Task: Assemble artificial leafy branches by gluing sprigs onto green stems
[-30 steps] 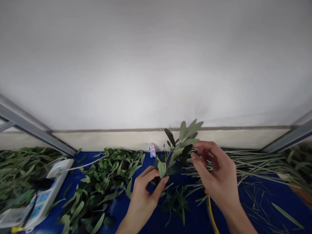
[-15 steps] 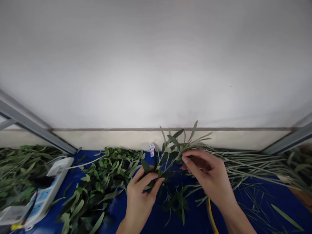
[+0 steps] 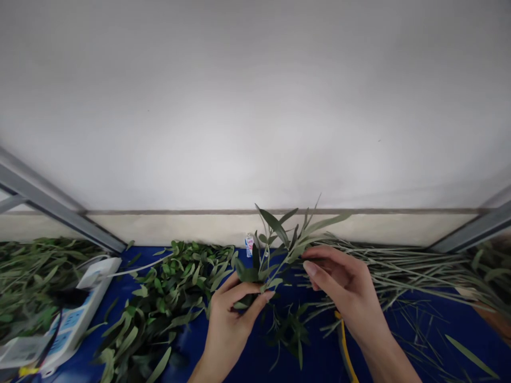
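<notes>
A leafy green sprig (image 3: 275, 266) with long narrow leaves stands above the blue table, its upper leaves against the pale wall strip. My left hand (image 3: 235, 314) pinches its lower part between thumb and fingers. At the sprig's right side is my right hand (image 3: 339, 282), thumb and forefinger close together on the leaves there; the exact contact is partly hidden. Below both hands a small loose sprig (image 3: 293, 330) lies on the table. To the left of my left hand spreads a heap of cut leafy sprigs (image 3: 171, 292).
Bare stems (image 3: 403, 266) lie bundled at right, with scraps in front. A yellow-handled tool (image 3: 346, 351) sits under my right wrist. At left are a white power strip (image 3: 80, 314) with a cable and more foliage (image 3: 35, 282). A small blue-white packet (image 3: 249, 246) stands by the wall.
The sprig has turned slightly, so its upper leaves point differently. My right thumb and forefinger have shifted a little right and parted slightly. My left hand stays nearly in place.
</notes>
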Tool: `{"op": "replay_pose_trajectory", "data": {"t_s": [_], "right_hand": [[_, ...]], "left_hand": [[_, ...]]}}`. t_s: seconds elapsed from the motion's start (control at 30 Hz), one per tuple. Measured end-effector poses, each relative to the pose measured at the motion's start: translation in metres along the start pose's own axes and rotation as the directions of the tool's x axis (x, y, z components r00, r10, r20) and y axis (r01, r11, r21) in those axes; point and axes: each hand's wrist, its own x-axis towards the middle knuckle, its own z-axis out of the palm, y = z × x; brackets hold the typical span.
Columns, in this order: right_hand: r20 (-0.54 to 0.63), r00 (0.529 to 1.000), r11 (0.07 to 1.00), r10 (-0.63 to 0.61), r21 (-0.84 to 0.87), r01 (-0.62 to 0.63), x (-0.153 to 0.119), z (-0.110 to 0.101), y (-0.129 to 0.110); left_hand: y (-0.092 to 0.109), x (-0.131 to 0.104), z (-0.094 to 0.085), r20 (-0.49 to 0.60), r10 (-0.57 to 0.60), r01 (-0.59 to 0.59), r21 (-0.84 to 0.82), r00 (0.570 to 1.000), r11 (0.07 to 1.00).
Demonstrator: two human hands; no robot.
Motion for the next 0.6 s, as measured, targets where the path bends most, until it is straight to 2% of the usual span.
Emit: {"op": "replay_pose_trajectory", "data": {"t_s": [0.2, 0.4, 0.6], "right_hand": [[0.034, 0.998, 0.997, 0.047, 0.053, -0.049, 0.003, 0.000, 0.002], [-0.089, 0.991, 0.982, 0.100, 0.172, -0.084, 0.003, -0.002, 0.024], [-0.038, 0.998, 0.957, 0.052, 0.287, -0.039, 0.003, 0.002, 0.024]], "left_hand": [[0.000, -0.001, 0.004, 0.014, -0.002, 0.003, -0.023, 1.000, 1.000], [0.005, -0.001, 0.003, -0.032, 0.001, -0.002, -0.009, 0.999, 1.000], [0.006, -0.002, 0.002, -0.016, -0.008, 0.008, 0.014, 1.000, 1.000]]}}
